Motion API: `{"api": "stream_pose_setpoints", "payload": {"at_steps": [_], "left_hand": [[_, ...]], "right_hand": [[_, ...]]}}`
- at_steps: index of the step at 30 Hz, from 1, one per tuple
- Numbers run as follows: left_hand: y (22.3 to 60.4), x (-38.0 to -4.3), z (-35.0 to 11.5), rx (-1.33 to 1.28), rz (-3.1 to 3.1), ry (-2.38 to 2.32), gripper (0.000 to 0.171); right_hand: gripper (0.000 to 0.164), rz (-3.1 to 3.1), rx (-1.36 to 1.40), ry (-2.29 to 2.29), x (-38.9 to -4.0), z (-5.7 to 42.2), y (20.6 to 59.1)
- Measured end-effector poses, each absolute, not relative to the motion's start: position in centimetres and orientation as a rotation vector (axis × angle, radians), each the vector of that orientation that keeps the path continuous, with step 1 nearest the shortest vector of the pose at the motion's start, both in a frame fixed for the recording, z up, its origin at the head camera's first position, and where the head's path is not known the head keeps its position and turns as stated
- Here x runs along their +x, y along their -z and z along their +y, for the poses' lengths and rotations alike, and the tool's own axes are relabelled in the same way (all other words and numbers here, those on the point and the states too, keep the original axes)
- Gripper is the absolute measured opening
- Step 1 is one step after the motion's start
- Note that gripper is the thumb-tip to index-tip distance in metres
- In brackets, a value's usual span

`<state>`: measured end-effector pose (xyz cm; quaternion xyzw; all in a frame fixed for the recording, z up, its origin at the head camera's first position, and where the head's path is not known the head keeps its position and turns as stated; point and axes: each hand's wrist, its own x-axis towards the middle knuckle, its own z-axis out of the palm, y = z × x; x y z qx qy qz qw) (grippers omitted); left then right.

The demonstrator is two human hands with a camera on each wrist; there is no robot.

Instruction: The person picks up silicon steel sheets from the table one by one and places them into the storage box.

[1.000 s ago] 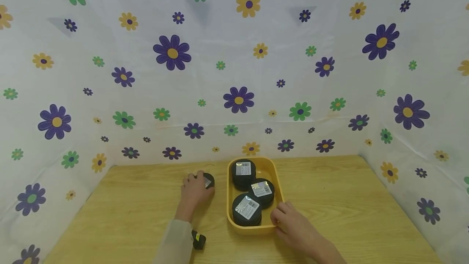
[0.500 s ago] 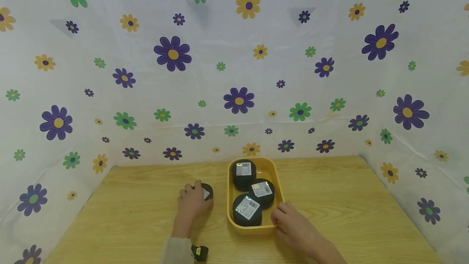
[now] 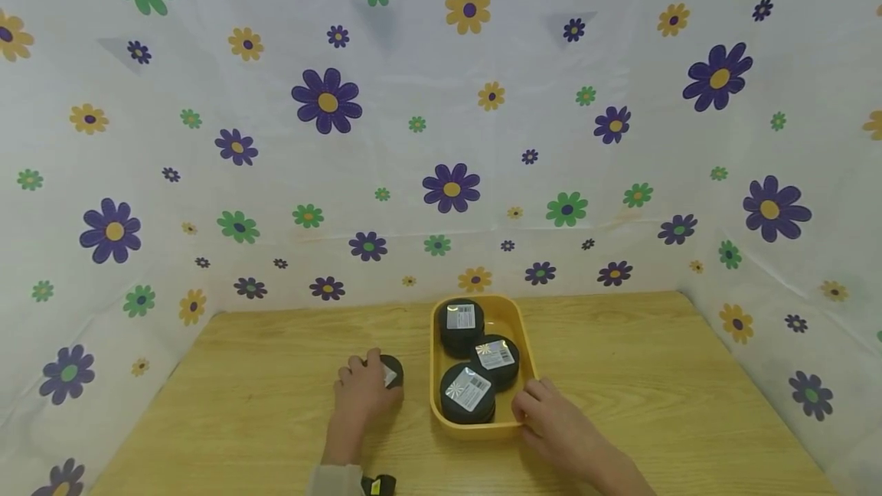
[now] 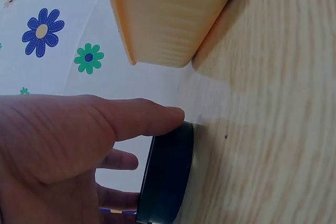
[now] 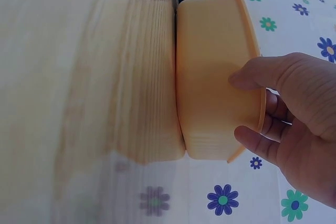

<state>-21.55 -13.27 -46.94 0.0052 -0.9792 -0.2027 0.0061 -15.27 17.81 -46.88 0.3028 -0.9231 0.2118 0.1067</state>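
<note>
My left hand (image 3: 365,389) grips a flat black round container (image 3: 393,370) with a pale label on top, left of the yellow bin. In the left wrist view the thumb lies along one side of this container (image 4: 167,174), and the other fingers reach round the opposite side, partly hidden. It stands on the wooden table. My right hand (image 3: 561,423) holds the near right corner of the yellow bin (image 3: 529,347). The right wrist view has the thumb on the bin's outer wall (image 5: 215,77) and some fingers over the rim. Inside stand black round containers (image 3: 468,393) with silver labels.
The wooden table (image 3: 641,373) runs back to a white flowered cloth (image 3: 386,136) that also covers both sides. A small black object with a yellow mark (image 3: 379,485) shows by my left wrist.
My left hand has drawn the black round container toward me along the table. My right hand keeps its hold on the bin, which stays in place.
</note>
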Motion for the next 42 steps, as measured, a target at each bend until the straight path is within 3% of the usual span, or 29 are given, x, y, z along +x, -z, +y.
{"api": "stream_pose_setpoints", "payload": {"at_steps": [20, 42], "left_hand": [[46.8, -21.0, -13.4, 0.002, -3.025, 0.661, 0.079], [45.4, -20.7, -12.5, 0.092, -2.911, 0.86, 0.084]], "right_hand": [[0.039, -2.475, 0.968, -0.586, -15.5, 17.9, 47.5], [0.035, -2.59, 0.95, -0.625, -15.3, 17.9, 47.1]]}}
